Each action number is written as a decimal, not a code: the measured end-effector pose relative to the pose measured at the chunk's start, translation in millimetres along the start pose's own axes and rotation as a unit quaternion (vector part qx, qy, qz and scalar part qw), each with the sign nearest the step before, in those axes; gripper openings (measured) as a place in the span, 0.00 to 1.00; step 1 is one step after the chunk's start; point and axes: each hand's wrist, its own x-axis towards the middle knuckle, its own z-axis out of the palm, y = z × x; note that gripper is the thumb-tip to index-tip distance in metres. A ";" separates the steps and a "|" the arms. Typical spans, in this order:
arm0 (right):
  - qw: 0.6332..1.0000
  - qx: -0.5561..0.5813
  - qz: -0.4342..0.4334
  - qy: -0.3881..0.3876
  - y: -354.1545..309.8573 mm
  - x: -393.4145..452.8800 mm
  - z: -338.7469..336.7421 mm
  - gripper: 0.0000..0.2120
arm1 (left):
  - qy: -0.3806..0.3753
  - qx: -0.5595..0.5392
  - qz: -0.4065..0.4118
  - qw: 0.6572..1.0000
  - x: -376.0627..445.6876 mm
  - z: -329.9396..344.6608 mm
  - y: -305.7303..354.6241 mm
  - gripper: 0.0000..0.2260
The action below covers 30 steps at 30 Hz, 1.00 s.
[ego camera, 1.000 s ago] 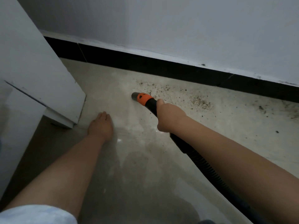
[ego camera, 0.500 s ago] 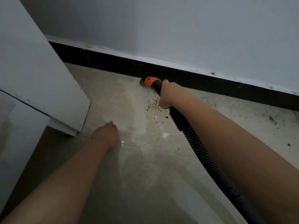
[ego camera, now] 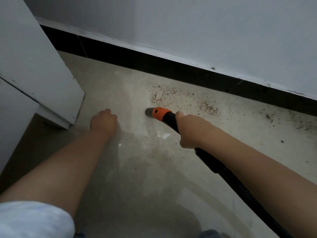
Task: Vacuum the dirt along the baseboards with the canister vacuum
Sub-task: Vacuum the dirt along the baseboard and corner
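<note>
My right hand point(ego camera: 190, 130) grips the black vacuum hose point(ego camera: 228, 176) just behind its orange collar point(ego camera: 160, 112). The grey nozzle tip point(ego camera: 148, 111) rests low on the pale floor, a short way out from the black baseboard point(ego camera: 154, 64). A patch of brown dirt point(ego camera: 185, 98) lies between the nozzle and the baseboard. Darker specks of dirt point(ego camera: 283, 119) spread further right along the baseboard. My left hand point(ego camera: 103, 121) rests on the floor left of the nozzle, knuckles up, fingers curled under, holding nothing.
A white cabinet point(ego camera: 34, 74) stands at the left, its corner close to my left hand. The grey wall point(ego camera: 188, 23) rises above the baseboard. The ribbed hose runs off the bottom right of the view.
The nozzle has pulled back from the baseboard toward me, uncovering the dirt patch. My left hand stays on the floor, its fingers now curled under.
</note>
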 end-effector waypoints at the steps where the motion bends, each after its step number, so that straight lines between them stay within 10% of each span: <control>1: 1.000 0.001 0.000 0.000 0.6 -2.7 3.1 0.26 | 0.003 -0.001 0.002 1.000 -2.8 1.3 1.8 0.15; 16: 0.987 0.141 0.056 0.057 -1.5 73.7 -62.8 0.31 | 0.037 -0.034 0.018 0.999 -4.7 23.8 -2.4 0.23; 30: 1.000 0.013 0.015 -0.015 19.9 11.0 -15.6 0.28 | -0.026 -0.026 0.054 0.998 9.1 15.3 -2.7 0.24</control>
